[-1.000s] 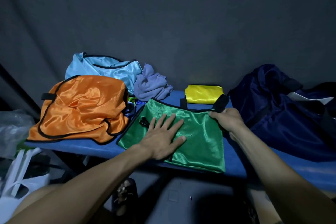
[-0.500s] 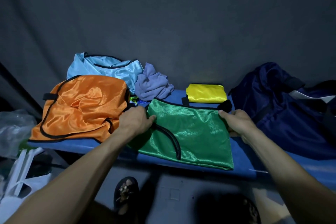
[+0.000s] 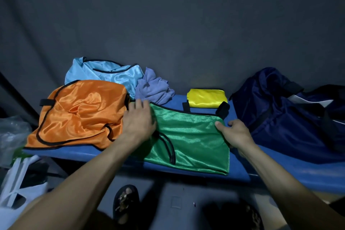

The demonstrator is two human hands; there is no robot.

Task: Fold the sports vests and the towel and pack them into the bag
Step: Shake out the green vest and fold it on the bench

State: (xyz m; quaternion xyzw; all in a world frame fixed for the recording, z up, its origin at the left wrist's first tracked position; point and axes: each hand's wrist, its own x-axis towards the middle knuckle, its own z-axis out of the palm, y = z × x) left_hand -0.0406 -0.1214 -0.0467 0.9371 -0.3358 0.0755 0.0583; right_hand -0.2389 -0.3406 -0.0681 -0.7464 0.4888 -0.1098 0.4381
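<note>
Since half a second ago, the left hand (image 3: pixel 139 123) is seen to have opened: its fingers, then curled round the left edge of the green vest (image 3: pixel 192 136), are now stretched out and laid flat over that edge, reaching towards the orange vest (image 3: pixel 82 114). No grip is kept there; the cloth is only touched. The right hand (image 3: pixel 234 132) is held where it was, at the green vest's right edge, with the thumb laid on top of the fabric and the fingers curled beside it, so the edge is pinched in its grip.

The green vest is spread, folded over, on the blue table (image 3: pixel 240 172), with a black-trimmed loop lying across its lower left part. The orange vest is heaped to its left, and the light blue vest (image 3: pixel 104 74) is piled behind that. The purple towel (image 3: pixel 154 89) is crumpled between the light blue vest and the yellow vest (image 3: pixel 206 98), which is folded small and set behind the green one. The dark blue bag (image 3: pixel 283 114) is placed at the table's right end, just beyond the right hand.
</note>
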